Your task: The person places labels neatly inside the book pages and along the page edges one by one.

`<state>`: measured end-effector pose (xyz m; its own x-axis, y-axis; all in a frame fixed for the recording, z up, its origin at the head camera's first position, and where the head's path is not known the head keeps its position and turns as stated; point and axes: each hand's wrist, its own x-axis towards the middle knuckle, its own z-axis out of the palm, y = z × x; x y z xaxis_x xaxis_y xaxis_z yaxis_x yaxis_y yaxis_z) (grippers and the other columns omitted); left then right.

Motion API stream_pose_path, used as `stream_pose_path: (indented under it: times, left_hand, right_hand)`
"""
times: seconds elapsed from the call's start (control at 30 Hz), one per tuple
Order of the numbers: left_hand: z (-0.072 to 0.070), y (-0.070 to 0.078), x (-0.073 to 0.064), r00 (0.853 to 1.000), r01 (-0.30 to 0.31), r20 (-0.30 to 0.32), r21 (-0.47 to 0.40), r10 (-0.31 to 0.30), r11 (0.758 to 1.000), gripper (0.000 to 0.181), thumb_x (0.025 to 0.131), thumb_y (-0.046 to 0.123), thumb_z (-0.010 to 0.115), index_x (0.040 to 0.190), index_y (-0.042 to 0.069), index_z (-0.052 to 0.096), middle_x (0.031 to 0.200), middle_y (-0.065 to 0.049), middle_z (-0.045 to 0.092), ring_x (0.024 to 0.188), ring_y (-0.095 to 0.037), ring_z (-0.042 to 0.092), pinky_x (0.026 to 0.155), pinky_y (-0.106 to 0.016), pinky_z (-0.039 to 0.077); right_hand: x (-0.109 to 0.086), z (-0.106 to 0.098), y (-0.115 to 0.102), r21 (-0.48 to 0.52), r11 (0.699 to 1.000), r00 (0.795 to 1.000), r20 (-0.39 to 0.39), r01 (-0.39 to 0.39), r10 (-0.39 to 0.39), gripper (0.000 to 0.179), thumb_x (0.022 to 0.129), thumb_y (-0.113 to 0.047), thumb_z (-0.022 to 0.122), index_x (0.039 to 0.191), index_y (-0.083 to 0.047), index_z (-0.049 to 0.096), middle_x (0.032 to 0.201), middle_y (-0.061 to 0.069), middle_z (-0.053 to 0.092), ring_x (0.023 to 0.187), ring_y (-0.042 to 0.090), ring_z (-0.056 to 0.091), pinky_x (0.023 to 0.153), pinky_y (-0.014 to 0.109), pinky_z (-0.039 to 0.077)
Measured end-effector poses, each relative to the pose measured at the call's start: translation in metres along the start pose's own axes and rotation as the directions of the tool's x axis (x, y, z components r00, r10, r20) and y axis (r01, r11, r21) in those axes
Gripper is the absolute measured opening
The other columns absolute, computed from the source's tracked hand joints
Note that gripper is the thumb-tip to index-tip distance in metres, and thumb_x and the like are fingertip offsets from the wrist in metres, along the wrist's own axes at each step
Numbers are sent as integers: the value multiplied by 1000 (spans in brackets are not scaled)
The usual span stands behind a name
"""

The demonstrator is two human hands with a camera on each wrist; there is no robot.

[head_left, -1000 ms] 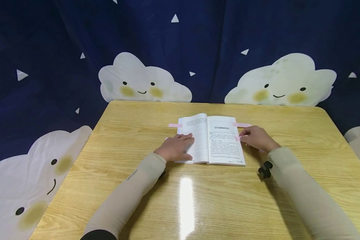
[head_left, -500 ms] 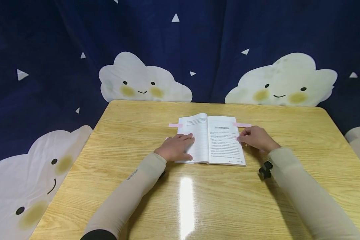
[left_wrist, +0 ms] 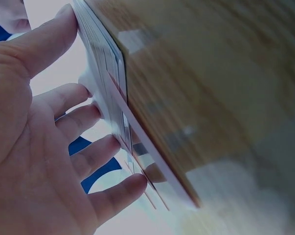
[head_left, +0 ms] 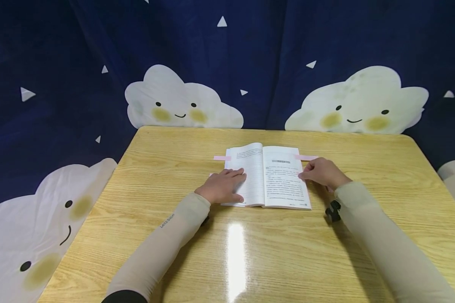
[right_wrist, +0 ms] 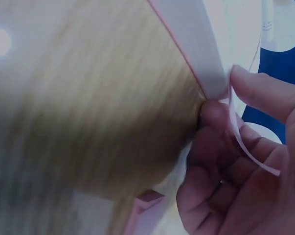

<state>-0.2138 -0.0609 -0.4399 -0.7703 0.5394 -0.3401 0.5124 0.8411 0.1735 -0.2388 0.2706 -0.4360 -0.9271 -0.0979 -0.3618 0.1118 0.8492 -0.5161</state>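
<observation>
An open book lies on the wooden table. My left hand rests on the left page with its fingers spread, and pink paper strips jut out past that page's edge near the fingertips. At the right page's edge my right hand pinches a narrow pink sticky tab between thumb and fingers. One end of this tab curls toward the palm in the right wrist view; its other end is at the page. Higher up, another pink tab sticks out from the right side.
Below the right hand, partly hidden, is a pink folded-looking piece on the table. A pink tab protrudes at the book's upper left. Behind the table hangs a dark blue curtain with clouds.
My right hand has moved slightly left onto the right page's edge, and its fingers now cover most of the pinched tab. The left hand stays in place.
</observation>
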Motion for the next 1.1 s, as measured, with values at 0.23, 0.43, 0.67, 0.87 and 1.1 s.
stream_pose_path:
  times: [0.23, 0.43, 0.67, 0.87, 1.1]
  left_hand:
    - [-1, 0, 0, 1000, 5, 4, -13, -5, 1000, 79, 94, 51, 62, 159, 25, 26, 168, 7, 17, 155, -26, 22, 117, -54, 31]
    - [-1, 0, 1, 1000, -4, 6, -12, 4, 1000, 78, 94, 51, 62, 159, 25, 27, 168, 6, 16, 155, -26, 22, 118, -54, 31]
    - [0, -1, 1, 1000, 5, 6, -4, -5, 1000, 78, 94, 52, 61, 159, 26, 26, 168, 7, 16, 155, -26, 22, 117, -54, 32]
    - [2, -2, 1, 1000, -4, 12, -25, 5, 1000, 78, 94, 51, 62, 159, 26, 27, 168, 7, 16, 155, -27, 22, 117, -55, 31]
    - [2, -2, 1, 1000, -4, -1, -19, 4, 1000, 78, 94, 52, 61, 159, 25, 27, 168, 7, 17, 154, -27, 22, 117, -54, 32]
  right_hand:
    - [-1, -2, -12, -180, 983, 998, -46, 27, -36, 27, 85, -33, 72, 78, -8, 63, 70, 3, 54, 60, 19, 51, 49, 30, 40]
    - [-13, 1, -15, -349, 927, 966, -158, 137, -202, 24, 88, -30, 69, 90, -6, 68, 83, 10, 66, 79, 29, 57, 63, 40, 44]
    - [-33, 5, -7, -515, 819, 907, -168, 253, -386, 26, 96, -17, 58, 116, -14, 75, 123, 22, 63, 119, 51, 49, 84, 67, 44]
    - [-36, 15, 0, -543, 800, 917, -127, 254, -377, 41, 91, -6, 53, 125, -17, 71, 134, 21, 57, 130, 50, 41, 92, 68, 40]
    - [-37, 20, 0, -541, 805, 917, -142, 244, -373, 38, 94, -9, 54, 128, -17, 69, 137, 20, 54, 135, 48, 35, 97, 70, 36]
